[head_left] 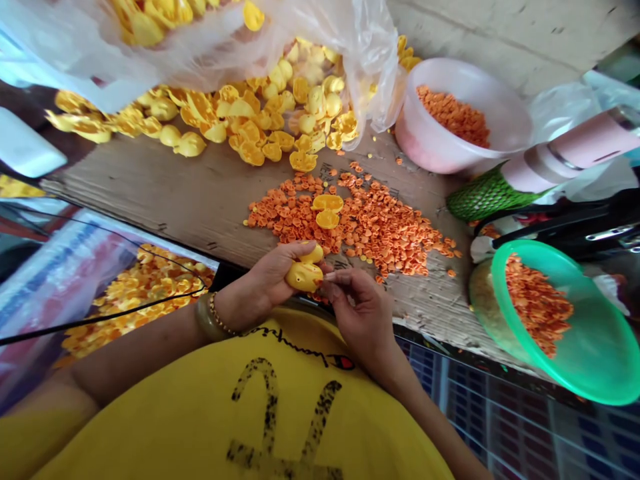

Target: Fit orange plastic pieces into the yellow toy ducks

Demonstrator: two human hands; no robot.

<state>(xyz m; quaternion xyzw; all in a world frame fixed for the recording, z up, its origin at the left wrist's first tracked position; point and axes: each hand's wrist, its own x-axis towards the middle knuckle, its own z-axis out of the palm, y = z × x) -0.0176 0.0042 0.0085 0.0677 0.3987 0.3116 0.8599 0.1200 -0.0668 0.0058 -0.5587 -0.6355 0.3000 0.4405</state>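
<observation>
My left hand [267, 283] is closed around a hollow yellow plastic duck piece [304, 275], made of two rounded parts, with a small dark dot on the nearer one. My right hand [361, 303] pinches at that piece's right edge, where a small orange piece [319, 285] shows at the fingertips; its shape is mostly hidden. Just beyond my hands, a heap of small orange plastic pieces [385, 227] spreads over the cardboard-covered table [200, 193]. Another two-part yellow duck piece [327, 219] rests on the heap, its hollow side up.
Many yellow plastic shells [250, 127] spill from a clear plastic bag [370, 60] at the back. To the right stand a pinkish-white bowl [417, 143], a pink bottle [565, 157] and a tilted green bowl [600, 347]. More yellow pieces [145, 287] lie below the table's left edge.
</observation>
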